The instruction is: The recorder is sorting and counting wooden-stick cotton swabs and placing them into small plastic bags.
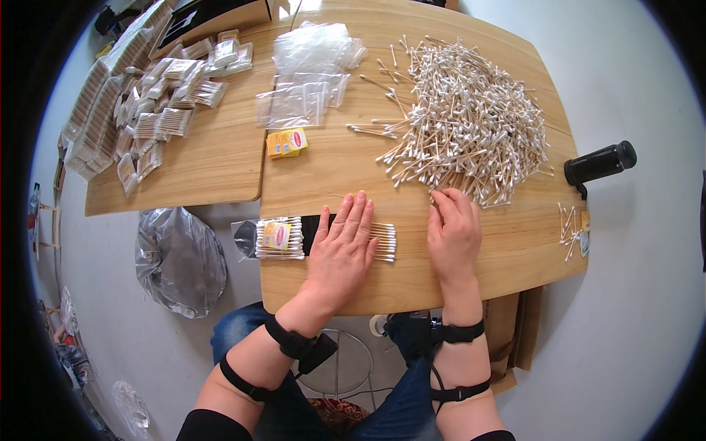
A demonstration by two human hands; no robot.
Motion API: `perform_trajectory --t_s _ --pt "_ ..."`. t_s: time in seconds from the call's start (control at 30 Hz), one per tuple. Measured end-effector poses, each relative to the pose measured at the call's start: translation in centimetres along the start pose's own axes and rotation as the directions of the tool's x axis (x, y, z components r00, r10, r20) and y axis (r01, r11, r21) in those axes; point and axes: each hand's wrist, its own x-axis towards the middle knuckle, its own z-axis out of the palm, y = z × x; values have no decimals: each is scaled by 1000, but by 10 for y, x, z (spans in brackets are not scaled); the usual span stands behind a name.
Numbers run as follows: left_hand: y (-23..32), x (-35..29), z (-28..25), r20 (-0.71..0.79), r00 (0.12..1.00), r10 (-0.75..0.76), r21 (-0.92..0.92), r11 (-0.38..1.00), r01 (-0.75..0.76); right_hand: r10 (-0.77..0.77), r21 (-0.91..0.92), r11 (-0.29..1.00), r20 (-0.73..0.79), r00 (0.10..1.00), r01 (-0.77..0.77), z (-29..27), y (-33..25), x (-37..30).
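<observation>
My left hand [342,239] lies flat with its fingers stretched out over a row of cotton swabs [384,243], whose white tips show past its right side. Left of it, on a dark strip, a row of bundled cotton swabs [293,248] carries a yellow label card [276,236]; clear plastic shows at the strip's left end. At the near edge of a big loose pile of cotton swabs [478,117], my right hand [454,231] has its fingers curled together. Whatever is between those fingertips is hidden.
Clear plastic bags [312,55] and a stack of yellow label cards [287,142] lie behind my left hand. Packed swab bags [173,88] cover the left table. A black cylinder [599,163] juts from the right edge, near a few stray swabs [568,231]. A grey bag-lined bin [180,261] stands below.
</observation>
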Motion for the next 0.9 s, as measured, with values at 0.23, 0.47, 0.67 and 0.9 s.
perform_trajectory --t_s 0.23,0.47,0.67,0.9 --pt "2 0 0 -6 1000 -13 -17 1000 13 43 78 996 -37 998 -40 3 17 -2" --pt "-1 -1 -3 -7 1000 -20 -61 998 19 233 253 943 -39 972 -216 -7 8 -3" --pt "0 1 -6 13 1000 -16 -117 993 18 -33 287 958 81 996 8 -3 -8 -8" --pt "0 3 -9 -30 999 -31 -206 978 24 -133 277 957 139 981 91 11 -28 -4"
